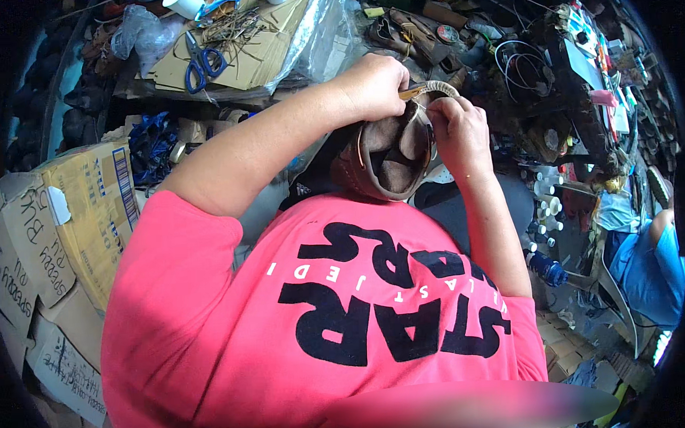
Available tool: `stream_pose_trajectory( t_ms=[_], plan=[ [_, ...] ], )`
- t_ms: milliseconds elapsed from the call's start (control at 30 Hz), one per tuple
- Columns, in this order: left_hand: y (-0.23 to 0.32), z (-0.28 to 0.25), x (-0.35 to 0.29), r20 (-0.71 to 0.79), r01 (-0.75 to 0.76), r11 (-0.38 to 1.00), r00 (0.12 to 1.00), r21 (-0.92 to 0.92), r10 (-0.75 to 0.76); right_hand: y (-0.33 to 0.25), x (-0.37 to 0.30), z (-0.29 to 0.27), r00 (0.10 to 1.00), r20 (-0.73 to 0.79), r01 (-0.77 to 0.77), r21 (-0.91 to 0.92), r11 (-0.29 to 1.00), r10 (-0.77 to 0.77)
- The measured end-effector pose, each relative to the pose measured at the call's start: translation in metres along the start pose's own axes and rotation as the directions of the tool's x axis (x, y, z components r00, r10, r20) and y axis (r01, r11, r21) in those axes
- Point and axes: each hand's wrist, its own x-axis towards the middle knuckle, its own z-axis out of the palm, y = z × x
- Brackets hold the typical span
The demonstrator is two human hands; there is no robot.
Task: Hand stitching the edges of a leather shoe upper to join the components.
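A brown leather shoe (pixel 350 174) rests against my front with its opening toward me and its soft grey-brown inside showing. My left hand (pixel 376 86) is closed at the shoe's far left edge. A slim yellow-orange piece (pixel 411 94) sticks out by its fingertips; I cannot make out its kind. Across from it, my right hand (pixel 462 134) is closed in a pinch by the far right edge, beside a pale strand that looks like thread (pixel 422 105). A light stitched-looking band (pixel 440 86) curves along the far edge between both hands. The shoe's underside is hidden.
Blue-handled scissors (pixel 196 77) and dry twig-like strips lie on stacked cardboard (pixel 258 64) at far left. A cardboard box (pixel 93 215) stands by my left elbow. Shoes and clutter (pixel 416 42) lie ahead. Small bottles (pixel 547 203) and a person in blue (pixel 650 271) are at right.
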Motion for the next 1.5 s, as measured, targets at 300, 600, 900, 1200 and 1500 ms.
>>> stream_pose_trajectory(
  t_ms=[300,600,900,1200,1500],
  plan=[
    [0.006,0.003,-0.001,0.0,-0.115,0.993,0.993,0.026,0.115,-0.002,0.009,0.021,0.999,-0.038,-0.004,0.0,1.0,0.004],
    [-0.005,-0.051,0.016,0.208,-0.489,0.822,0.871,0.293,0.445,-0.016,-0.008,-0.073,0.99,-0.017,-0.131,0.312,0.941,0.143],
    [-0.048,0.03,0.046,0.024,-0.572,0.817,0.82,0.075,0.572,0.016,-0.021,-0.023,0.98,0.062,-0.2,0.292,0.935,0.191],
    [-0.047,0.039,0.04,-0.169,-0.367,0.837,0.93,-0.406,0.326,0.028,-0.009,0.01,0.995,0.086,0.051,-0.046,0.998,-0.047],
    [-0.05,0.025,0.037,0.155,-0.227,0.933,0.948,-0.279,0.278,0.034,-0.005,0.014,0.966,0.221,0.172,-0.172,0.97,-0.132]
  ],
)
